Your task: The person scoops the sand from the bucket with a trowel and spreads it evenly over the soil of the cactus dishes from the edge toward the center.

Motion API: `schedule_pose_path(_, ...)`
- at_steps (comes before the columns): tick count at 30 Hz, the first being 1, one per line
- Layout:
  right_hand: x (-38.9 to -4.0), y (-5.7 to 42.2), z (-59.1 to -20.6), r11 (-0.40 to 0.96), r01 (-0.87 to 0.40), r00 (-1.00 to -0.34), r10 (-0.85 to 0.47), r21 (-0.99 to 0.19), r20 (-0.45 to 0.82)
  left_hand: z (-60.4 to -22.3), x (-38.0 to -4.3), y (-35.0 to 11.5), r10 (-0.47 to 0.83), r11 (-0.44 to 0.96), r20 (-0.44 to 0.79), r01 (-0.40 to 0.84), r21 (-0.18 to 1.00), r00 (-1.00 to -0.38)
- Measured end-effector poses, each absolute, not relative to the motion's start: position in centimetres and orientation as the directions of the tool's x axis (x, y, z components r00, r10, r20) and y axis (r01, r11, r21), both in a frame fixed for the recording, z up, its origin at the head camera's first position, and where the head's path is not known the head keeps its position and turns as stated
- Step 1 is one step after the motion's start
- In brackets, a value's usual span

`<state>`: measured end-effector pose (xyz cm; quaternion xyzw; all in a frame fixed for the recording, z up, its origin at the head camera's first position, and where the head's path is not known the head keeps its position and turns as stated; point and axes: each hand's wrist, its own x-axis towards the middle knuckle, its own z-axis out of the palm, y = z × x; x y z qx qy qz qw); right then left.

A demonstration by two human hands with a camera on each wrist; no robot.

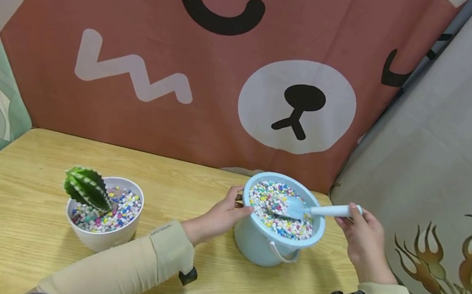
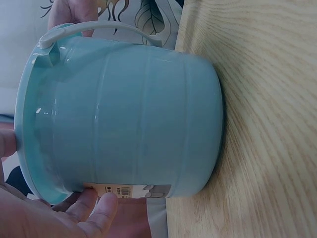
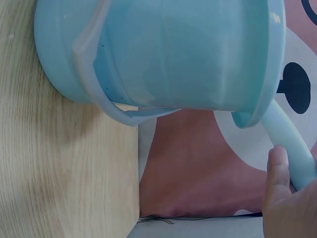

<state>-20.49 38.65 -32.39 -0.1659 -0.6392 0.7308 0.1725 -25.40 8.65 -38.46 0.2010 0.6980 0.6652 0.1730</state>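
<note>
A light blue bucket (image 1: pixel 254 249) full of multicoloured pebbles (image 1: pixel 265 196) stands upright on the wooden table. My left hand (image 1: pixel 223 217) grips its left side, thumb at the rim and fingers against the outer wall near a paper label (image 2: pixel 126 191). On the right, my right hand (image 1: pixel 363 238) holds the pale blue handle of a small shovel (image 1: pixel 329 210). The shovel's blade lies inside the bucket among the pebbles, with some pebbles on it. In the right wrist view, the handle (image 3: pixel 290 144) rises past the rim, thumb laid along it.
A white pot (image 1: pixel 100 240) with a green cactus (image 1: pixel 87 189) and similar pebbles stands to the left on the table (image 1: pixel 34 176). The bucket's white carrying handle (image 1: pixel 280 256) hangs down in front. A printed brown curtain (image 1: pixel 128 118) hangs behind the table, with a pale one (image 1: pixel 439 165) at the right.
</note>
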Motion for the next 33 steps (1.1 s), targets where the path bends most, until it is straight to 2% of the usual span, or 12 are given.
schedule_pose_path(13,-20.1,39.1,-31.9,-0.163,-0.052,-0.889,0.457,-0.985,-0.028,-38.3,-25.4,8.6,0.506,0.040,0.027,0.055,0.998,-0.862)
schedule_pose_path(23,-20.3,39.1,-32.1,-0.188,-0.047,-0.892,0.450,-0.981,-0.044,-37.8,-25.3,7.7,0.491,0.063,-0.025,0.007,0.998,-0.871)
schedule_pose_path(30,-20.0,39.4,-32.0,-0.317,-0.061,-0.902,0.423,-0.947,-0.083,-37.5,-25.4,6.9,0.467,0.079,-0.010,0.031,0.996,-0.884)
schedule_pose_path(33,-20.1,39.3,-32.0,-0.333,-0.057,-0.905,0.415,-0.941,-0.092,-37.3,-25.4,6.4,0.443,0.072,0.017,0.054,0.996,-0.896)
